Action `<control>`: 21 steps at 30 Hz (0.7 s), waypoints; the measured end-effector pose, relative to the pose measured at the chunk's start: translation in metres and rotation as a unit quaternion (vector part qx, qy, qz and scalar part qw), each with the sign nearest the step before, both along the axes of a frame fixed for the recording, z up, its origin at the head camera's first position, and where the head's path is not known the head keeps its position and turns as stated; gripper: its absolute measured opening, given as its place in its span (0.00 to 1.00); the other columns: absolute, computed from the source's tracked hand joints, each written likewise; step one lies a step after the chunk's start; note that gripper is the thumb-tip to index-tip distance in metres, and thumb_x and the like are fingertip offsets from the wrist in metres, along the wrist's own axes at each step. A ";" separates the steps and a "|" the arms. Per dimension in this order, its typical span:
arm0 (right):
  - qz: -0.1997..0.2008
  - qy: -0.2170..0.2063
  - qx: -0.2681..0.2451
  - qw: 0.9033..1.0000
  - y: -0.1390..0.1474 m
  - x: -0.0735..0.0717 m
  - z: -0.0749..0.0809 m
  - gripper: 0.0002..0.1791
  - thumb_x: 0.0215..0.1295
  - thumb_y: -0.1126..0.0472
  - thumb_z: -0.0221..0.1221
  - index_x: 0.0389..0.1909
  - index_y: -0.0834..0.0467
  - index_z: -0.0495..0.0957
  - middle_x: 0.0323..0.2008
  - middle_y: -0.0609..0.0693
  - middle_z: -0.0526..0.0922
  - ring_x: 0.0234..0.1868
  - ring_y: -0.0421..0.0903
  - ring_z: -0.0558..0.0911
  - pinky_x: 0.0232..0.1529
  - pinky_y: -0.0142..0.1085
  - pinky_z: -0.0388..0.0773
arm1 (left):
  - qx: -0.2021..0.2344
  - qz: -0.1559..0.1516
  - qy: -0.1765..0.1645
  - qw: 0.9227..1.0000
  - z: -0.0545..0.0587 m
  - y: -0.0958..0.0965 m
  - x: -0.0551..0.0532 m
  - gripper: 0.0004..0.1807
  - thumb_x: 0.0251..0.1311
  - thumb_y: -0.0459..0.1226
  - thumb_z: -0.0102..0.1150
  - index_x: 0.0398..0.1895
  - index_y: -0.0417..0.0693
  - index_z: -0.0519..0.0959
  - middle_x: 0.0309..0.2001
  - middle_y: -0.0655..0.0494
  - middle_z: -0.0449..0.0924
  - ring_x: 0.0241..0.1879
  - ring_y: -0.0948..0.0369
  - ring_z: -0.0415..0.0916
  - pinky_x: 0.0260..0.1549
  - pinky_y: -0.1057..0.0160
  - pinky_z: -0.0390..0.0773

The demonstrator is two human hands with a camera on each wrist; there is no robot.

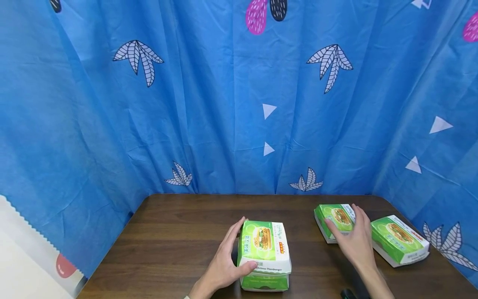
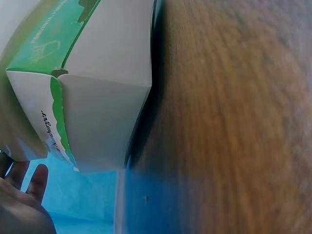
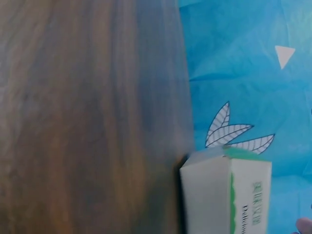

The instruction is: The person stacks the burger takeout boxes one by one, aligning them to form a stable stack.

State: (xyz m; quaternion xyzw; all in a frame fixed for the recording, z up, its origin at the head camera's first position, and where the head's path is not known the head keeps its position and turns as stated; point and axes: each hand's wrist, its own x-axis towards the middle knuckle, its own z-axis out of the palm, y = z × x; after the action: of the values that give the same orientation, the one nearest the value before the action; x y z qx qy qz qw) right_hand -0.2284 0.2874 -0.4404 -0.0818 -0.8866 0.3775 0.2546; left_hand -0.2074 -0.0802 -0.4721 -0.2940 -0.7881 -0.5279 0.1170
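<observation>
Two hamburger boxes are stacked near the front middle of the table: a green-and-white upper box [image 1: 263, 241] with a burger picture, and a lower box [image 1: 264, 283] mostly covered by it. My left hand [image 1: 224, 263] lies around the stack's left side, fingers along the left edge, thumb across the front. A white box side [image 2: 105, 112] fills much of the left wrist view. My right hand [image 1: 356, 241] reaches over another hamburger box [image 1: 332, 214] at the back right, thumb and fingers spread. In the right wrist view a fingertip [image 3: 304, 226] appears above that box [image 3: 209, 195], apart from it.
A further hamburger box [image 1: 401, 241] lies at the right edge, just right of my right hand. Blue patterned curtain [image 1: 224, 124] surrounds the brown wooden table [image 1: 179, 241] at the back and sides. A dark object [image 1: 348, 294] shows by my right forearm.
</observation>
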 end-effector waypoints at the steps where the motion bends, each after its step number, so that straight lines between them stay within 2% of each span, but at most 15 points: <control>1: -0.002 -0.002 -0.001 1.000 0.001 0.000 -0.001 0.58 0.64 0.42 0.68 0.81 0.65 0.46 0.78 0.72 0.47 0.77 0.72 0.50 0.69 0.71 0.52 | -0.001 0.001 0.002 1.000 0.000 0.000 0.000 0.54 0.53 0.51 0.72 0.82 0.68 0.53 0.78 0.64 0.60 0.68 0.62 0.66 0.66 0.46 0.69; 7: -0.010 -0.020 -0.001 1.000 0.006 -0.003 -0.009 0.60 0.63 0.41 0.68 0.81 0.67 0.44 0.78 0.74 0.47 0.77 0.73 0.49 0.69 0.72 0.51 | -0.006 0.004 -0.007 1.000 -0.001 0.000 -0.001 0.54 0.53 0.51 0.72 0.82 0.68 0.53 0.78 0.59 0.60 0.68 0.62 0.66 0.66 0.47 0.69; 12: -0.020 -0.018 -0.001 1.000 0.011 -0.006 -0.017 0.62 0.60 0.42 0.71 0.81 0.68 0.45 0.77 0.74 0.48 0.76 0.74 0.50 0.69 0.71 0.52 | -0.006 0.004 -0.023 1.000 -0.002 -0.001 0.000 0.54 0.53 0.51 0.73 0.82 0.70 0.53 0.79 0.60 0.60 0.68 0.62 0.67 0.66 0.48 0.69; 21: -0.035 -0.033 0.016 0.999 0.020 -0.007 -0.024 0.66 0.56 0.41 0.73 0.80 0.69 0.43 0.77 0.74 0.46 0.77 0.73 0.45 0.70 0.71 0.47 | -0.003 0.001 0.000 1.000 -0.004 -0.001 0.000 0.54 0.53 0.50 0.73 0.82 0.68 0.53 0.77 0.63 0.61 0.66 0.63 0.68 0.64 0.52 0.72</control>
State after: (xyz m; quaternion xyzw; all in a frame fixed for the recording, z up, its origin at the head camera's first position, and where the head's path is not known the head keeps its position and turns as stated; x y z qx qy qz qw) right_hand -0.2351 0.3074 -0.4648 -0.1212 -0.8971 0.3511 0.2395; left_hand -0.2074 -0.0813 -0.4759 -0.2934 -0.7902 -0.5252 0.1168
